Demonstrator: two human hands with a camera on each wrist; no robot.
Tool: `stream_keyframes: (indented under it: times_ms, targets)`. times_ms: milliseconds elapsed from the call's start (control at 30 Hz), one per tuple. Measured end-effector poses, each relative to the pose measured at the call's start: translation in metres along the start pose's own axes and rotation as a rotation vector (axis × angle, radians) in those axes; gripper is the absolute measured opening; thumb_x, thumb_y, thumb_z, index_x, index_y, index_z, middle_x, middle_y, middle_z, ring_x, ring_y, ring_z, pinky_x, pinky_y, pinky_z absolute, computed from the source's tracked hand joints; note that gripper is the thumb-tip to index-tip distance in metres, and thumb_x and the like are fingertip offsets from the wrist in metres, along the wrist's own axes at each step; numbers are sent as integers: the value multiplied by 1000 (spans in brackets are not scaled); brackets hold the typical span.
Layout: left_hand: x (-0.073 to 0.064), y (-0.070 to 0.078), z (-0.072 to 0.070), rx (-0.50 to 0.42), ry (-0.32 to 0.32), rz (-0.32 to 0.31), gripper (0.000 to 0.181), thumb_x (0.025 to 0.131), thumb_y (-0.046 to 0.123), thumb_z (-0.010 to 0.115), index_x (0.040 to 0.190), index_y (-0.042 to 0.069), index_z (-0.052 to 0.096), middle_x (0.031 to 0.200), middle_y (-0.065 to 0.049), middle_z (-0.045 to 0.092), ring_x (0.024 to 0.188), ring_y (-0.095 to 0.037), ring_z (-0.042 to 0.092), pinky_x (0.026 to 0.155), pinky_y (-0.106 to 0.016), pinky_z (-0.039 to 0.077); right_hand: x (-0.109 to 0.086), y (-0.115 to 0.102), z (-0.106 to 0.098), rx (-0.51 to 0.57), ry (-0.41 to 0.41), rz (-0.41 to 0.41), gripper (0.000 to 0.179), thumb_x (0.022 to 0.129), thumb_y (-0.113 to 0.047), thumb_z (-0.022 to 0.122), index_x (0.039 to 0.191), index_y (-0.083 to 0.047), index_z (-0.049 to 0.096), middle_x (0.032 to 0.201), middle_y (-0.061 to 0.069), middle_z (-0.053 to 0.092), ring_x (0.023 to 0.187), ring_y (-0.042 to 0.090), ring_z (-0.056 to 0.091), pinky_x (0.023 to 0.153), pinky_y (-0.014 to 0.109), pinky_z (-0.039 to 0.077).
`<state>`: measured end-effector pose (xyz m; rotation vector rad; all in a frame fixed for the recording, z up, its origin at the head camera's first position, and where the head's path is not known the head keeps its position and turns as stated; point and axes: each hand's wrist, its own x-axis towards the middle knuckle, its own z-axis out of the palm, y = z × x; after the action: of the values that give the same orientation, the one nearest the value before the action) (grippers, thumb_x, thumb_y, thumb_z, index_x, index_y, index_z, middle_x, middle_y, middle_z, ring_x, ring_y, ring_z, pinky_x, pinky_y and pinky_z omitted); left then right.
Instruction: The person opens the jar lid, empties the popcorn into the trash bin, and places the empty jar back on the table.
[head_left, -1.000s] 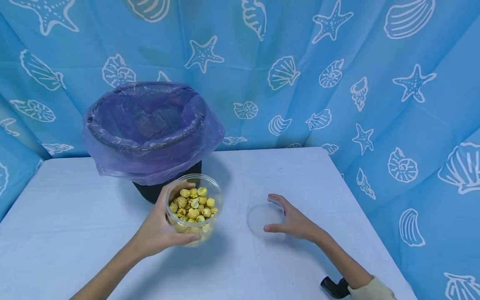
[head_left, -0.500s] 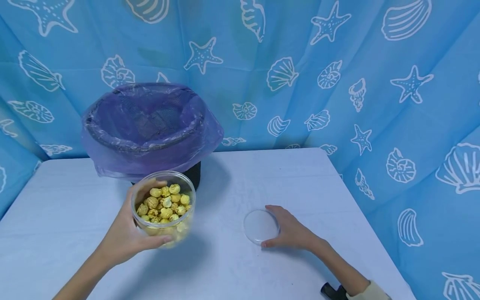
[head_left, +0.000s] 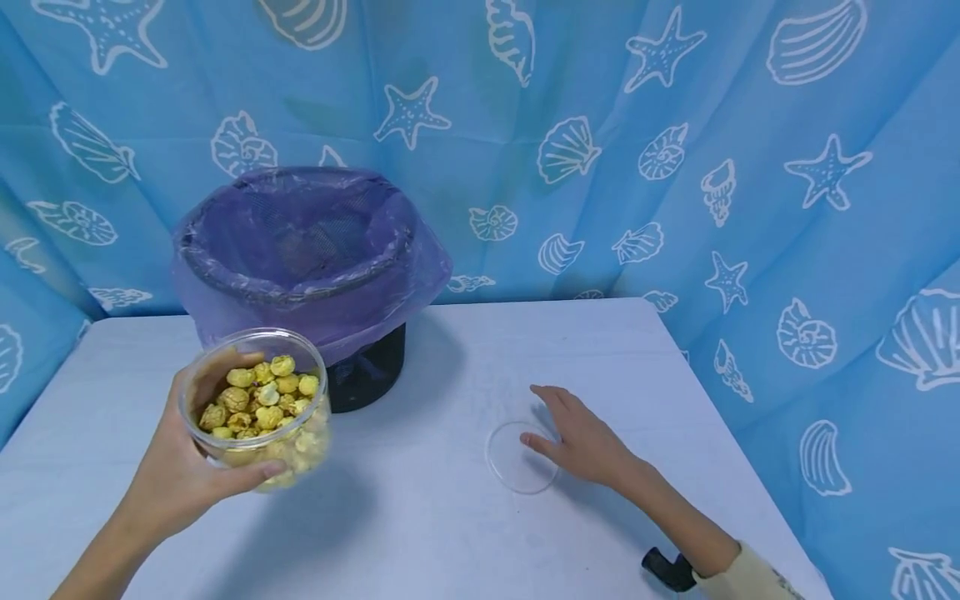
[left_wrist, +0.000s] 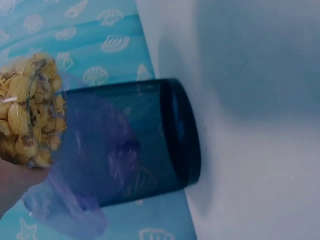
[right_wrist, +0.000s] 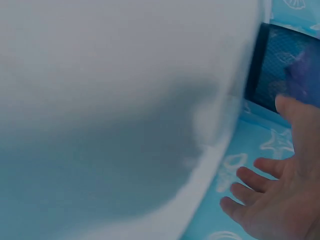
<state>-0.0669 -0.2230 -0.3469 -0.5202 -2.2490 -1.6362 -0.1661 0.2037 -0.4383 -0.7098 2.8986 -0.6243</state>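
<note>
My left hand [head_left: 176,471] holds a clear round plastic tub [head_left: 303,454] from its left side, fingers behind and thumb in front. Yellow caramel-style popcorn [head_left: 262,400] fills much of it, and no lid covers the top. In the left wrist view the popcorn tub [left_wrist: 35,110] appears at the left edge with part of the thumb. A clear round lid [head_left: 517,471] lies flat on the white table. Over its right side hovers my right hand [head_left: 588,442], fingers spread and holding nothing. The right wrist view shows that right hand [right_wrist: 280,195] with its fingers apart.
Behind the tub stands a black mesh bin [head_left: 371,375] lined with a purple plastic bag [head_left: 315,312] folded over its rim. A small black object [head_left: 670,571] is beside my right forearm. A blue seashell-print curtain [head_left: 465,150] hangs behind the table.
My left hand has carried the popcorn tub leftward. My right hand reached the lid's edge half a second ago, and has since lifted off with its fingers spread; the lid lies on the table.
</note>
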Motion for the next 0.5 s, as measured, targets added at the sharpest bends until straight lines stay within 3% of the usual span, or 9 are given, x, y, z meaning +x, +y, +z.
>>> stream_keyframes:
  times_ms: [167, 500]
  targets:
    - [-2, 2, -13, 87, 59, -13, 119, 55, -28, 80, 153, 11, 25, 144, -4, 43, 128, -14, 39, 98, -10, 39, 16, -12, -28, -41, 135, -131, 66, 97, -35, 66, 149, -3, 41, 151, 19, 41, 138, 36, 40, 105, 55, 41]
    - [-4, 10, -34, 209, 136, 1, 121, 51, -29, 82, 152, 11, 27, 142, 1, 44, 125, -12, 40, 95, -8, 38, 57, -49, -75, -104, 218, -279, 63, 101, -35, 59, 152, -5, 39, 158, 19, 31, 144, 36, 30, 112, 56, 32]
